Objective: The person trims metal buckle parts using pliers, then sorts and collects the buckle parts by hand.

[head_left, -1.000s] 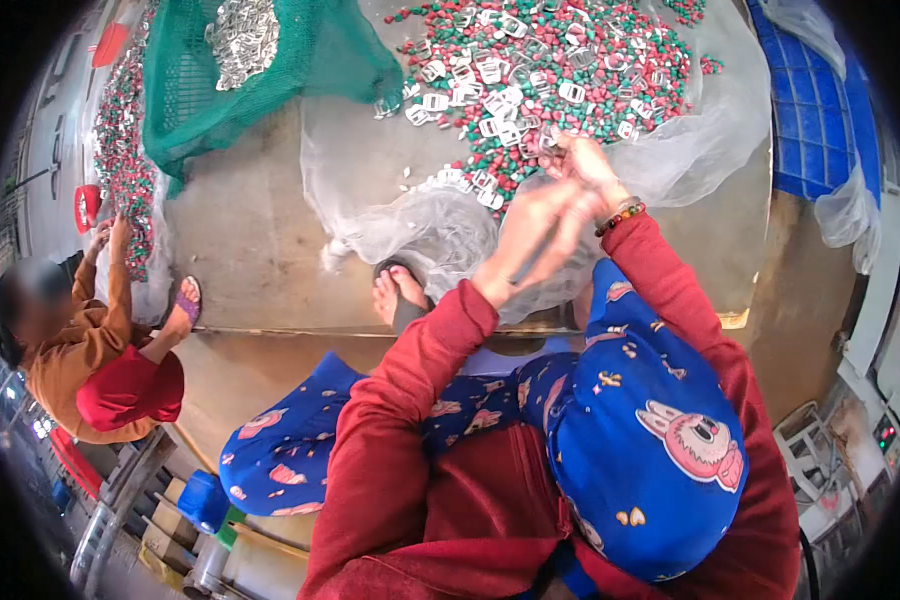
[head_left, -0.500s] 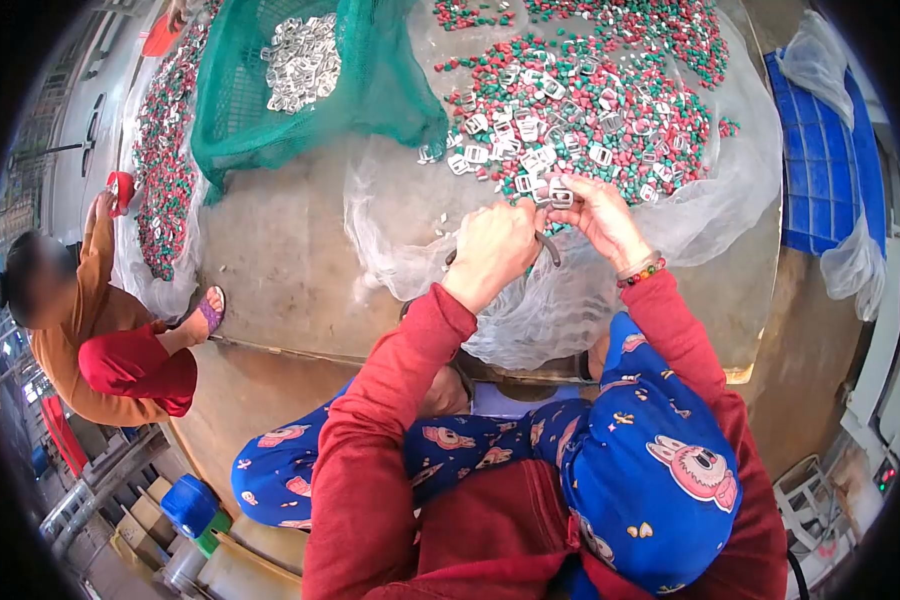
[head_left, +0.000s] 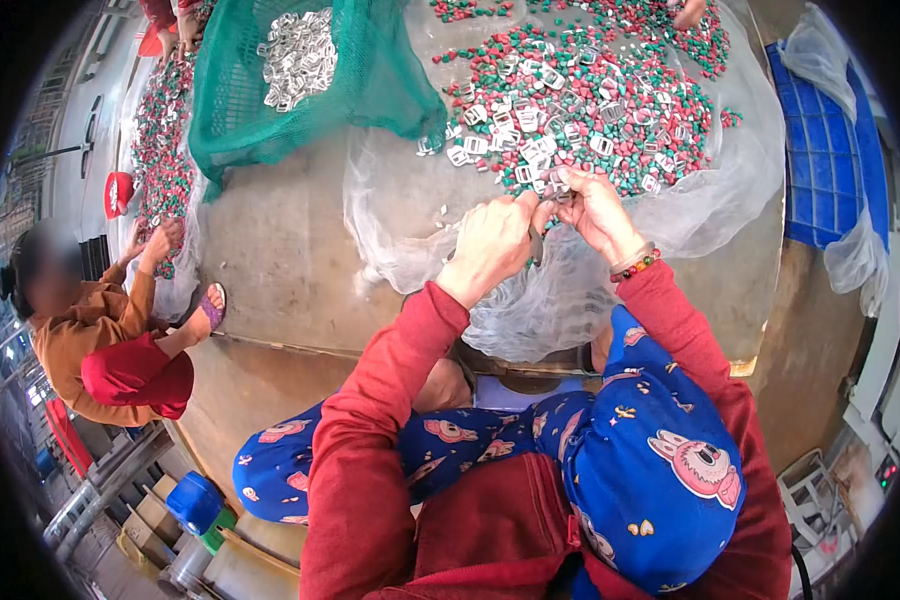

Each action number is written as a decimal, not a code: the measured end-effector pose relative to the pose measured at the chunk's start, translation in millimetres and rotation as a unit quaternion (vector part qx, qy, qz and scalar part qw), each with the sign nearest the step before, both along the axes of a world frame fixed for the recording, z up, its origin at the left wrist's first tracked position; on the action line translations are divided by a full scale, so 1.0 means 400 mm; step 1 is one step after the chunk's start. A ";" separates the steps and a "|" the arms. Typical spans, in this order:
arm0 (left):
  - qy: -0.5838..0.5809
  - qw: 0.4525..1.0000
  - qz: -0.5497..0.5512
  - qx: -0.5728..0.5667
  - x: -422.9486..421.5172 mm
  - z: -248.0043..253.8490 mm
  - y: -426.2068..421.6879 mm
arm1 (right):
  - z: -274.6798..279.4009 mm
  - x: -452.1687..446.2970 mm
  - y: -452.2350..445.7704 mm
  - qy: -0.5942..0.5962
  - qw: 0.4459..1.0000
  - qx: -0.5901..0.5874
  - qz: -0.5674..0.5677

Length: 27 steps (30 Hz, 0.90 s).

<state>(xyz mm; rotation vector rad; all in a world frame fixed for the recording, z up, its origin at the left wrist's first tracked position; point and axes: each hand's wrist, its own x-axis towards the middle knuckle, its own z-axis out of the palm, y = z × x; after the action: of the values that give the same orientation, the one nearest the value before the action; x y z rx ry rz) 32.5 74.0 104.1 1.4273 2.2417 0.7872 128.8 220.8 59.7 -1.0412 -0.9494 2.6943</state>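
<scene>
My left hand (head_left: 495,245) is closed around a thin dark tool, of which only part shows below the fingers. Close against it, my right hand (head_left: 600,215) pinches a small metal buckle (head_left: 562,190), and the tool's tip meets the buckle between the two hands. Just beyond my fingers lies a spread of red and green pebbles (head_left: 620,110) with pale metal buckles (head_left: 538,150) scattered among them. Sheer white netting (head_left: 530,310) lies bunched under my hands.
A green netted basket (head_left: 210,130) holds many metal buckles (head_left: 300,60). A co-worker (head_left: 110,330) squats at the left by another pebble pile (head_left: 160,150). Other people's hands reach in at the top edge. A blue crate (head_left: 820,150) stands at the right.
My hands, apart and blurred earlier, have come together at the buckle, with the tool in the left. The co-worker's hands moved down to the left pile. Other hands appeared at the top.
</scene>
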 end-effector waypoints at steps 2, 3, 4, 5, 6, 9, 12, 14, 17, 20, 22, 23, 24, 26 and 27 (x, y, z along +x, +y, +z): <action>0.016 1.000 0.013 -0.008 0.004 0.007 -0.004 | 0.012 0.000 0.003 -0.016 1.000 -0.002 -0.002; 0.023 0.999 0.021 -0.013 0.007 0.010 -0.008 | 0.016 0.003 0.001 -0.013 1.000 0.003 0.004; 0.025 0.999 0.021 -0.024 0.008 0.012 -0.009 | 0.020 0.003 0.000 -0.009 1.000 0.008 0.010; 0.027 0.999 0.023 -0.036 0.010 0.012 -0.010 | 0.026 0.001 -0.005 -0.017 0.999 0.041 0.024; 0.029 0.998 0.025 -0.048 0.010 0.014 -0.011 | 0.034 -0.002 -0.012 -0.024 0.996 0.074 0.038; 0.027 0.999 0.014 -0.044 0.008 0.023 -0.014 | 0.032 -0.004 -0.021 -0.005 0.988 0.136 0.072; -0.006 0.996 -0.001 -0.094 0.000 0.050 -0.011 | 0.037 -0.006 -0.014 0.002 0.983 0.157 0.091; -0.108 0.993 -0.020 -0.035 -0.018 0.023 -0.012 | 0.009 0.007 -0.003 -0.002 0.999 0.021 0.047; -0.347 0.929 0.126 0.027 -0.009 -0.016 -0.008 | 0.000 0.008 0.001 -0.010 0.997 -0.059 0.038; -0.376 0.899 0.220 0.049 -0.010 -0.098 -0.016 | -0.015 -0.021 -0.023 -0.077 0.994 -0.058 -0.054; -0.198 0.963 0.161 0.080 -0.023 -0.054 -0.008 | -0.027 -0.016 -0.021 -0.065 0.996 -0.055 -0.017; -0.106 0.981 0.129 0.094 -0.031 -0.040 -0.006 | -0.033 -0.016 -0.023 -0.058 0.997 -0.054 0.002; -0.085 0.985 0.130 0.071 -0.040 -0.051 -0.002 | -0.037 -0.020 -0.026 -0.058 0.997 -0.051 0.008; -0.086 0.990 0.098 0.061 -0.051 -0.081 0.001 | -0.043 -0.026 -0.035 -0.073 0.996 -0.044 -0.006; -0.087 0.991 0.082 0.060 -0.056 -0.085 0.008 | -0.045 -0.028 -0.033 -0.081 0.996 -0.037 -0.014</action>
<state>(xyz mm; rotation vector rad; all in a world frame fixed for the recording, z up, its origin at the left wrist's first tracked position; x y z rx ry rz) 10.1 77.3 70.2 1.1845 2.2299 1.0715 117.5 207.6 41.9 -1.2936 -0.8582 2.6744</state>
